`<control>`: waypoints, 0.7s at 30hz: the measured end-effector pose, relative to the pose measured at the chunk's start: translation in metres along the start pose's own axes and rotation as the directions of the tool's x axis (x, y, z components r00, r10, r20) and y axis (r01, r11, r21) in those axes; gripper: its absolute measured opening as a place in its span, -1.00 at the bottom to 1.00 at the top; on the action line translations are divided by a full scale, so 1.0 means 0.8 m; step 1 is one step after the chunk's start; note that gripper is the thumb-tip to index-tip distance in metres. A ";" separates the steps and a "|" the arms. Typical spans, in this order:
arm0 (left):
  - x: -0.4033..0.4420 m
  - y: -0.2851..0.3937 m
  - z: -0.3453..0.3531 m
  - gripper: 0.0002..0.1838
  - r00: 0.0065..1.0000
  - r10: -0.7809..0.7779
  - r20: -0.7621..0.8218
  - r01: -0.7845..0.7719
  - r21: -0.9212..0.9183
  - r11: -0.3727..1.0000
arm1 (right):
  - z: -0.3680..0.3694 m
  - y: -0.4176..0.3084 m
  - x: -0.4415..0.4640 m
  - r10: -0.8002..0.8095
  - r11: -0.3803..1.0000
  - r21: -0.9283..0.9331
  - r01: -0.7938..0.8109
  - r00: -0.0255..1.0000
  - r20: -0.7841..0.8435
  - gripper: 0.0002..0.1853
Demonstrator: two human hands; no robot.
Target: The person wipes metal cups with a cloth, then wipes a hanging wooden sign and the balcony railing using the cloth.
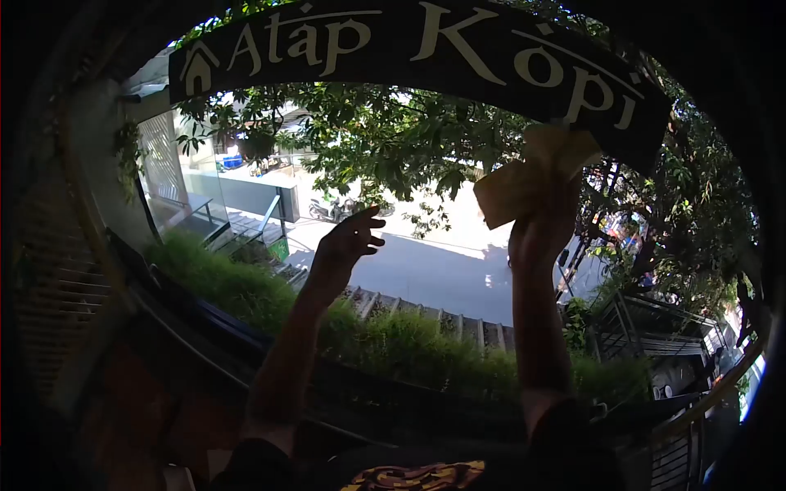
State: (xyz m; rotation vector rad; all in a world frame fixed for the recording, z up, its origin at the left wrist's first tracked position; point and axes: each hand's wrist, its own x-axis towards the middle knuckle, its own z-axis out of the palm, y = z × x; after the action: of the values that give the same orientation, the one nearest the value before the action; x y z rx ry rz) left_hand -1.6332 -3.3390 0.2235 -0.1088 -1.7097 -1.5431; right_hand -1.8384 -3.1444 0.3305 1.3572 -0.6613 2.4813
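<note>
Dark shirt [419,476] | right hand [547,225]: fingers hold yellow cloth [509,193], flaring past them | left hand [344,245]: fingers spread

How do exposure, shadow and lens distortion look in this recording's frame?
Head view: sunlit street bright, washed out in patches; both hands (left, right) and forearms in heavy shadow; "Atap Kopi" sign bowed by fisheye distortion; corners black.

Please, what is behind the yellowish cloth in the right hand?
Leaves and the dark sign show around the cloth. What the cloth and right hand cover cannot be seen.
</note>
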 end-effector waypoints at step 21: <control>0.379 0.015 -0.107 -0.43 0.850 0.526 -0.022 -0.526 -0.009 0.850 | 0.295 0.199 0.195 -0.496 -0.054 -0.607 0.793 0.507 0.705 -0.47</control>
State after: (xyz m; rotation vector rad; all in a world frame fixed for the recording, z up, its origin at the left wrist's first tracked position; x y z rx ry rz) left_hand -1.7860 -3.5429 0.4093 -0.5273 -1.4866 -1.1361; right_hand -1.8151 -3.4002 0.5282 1.0471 -0.9119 0.7306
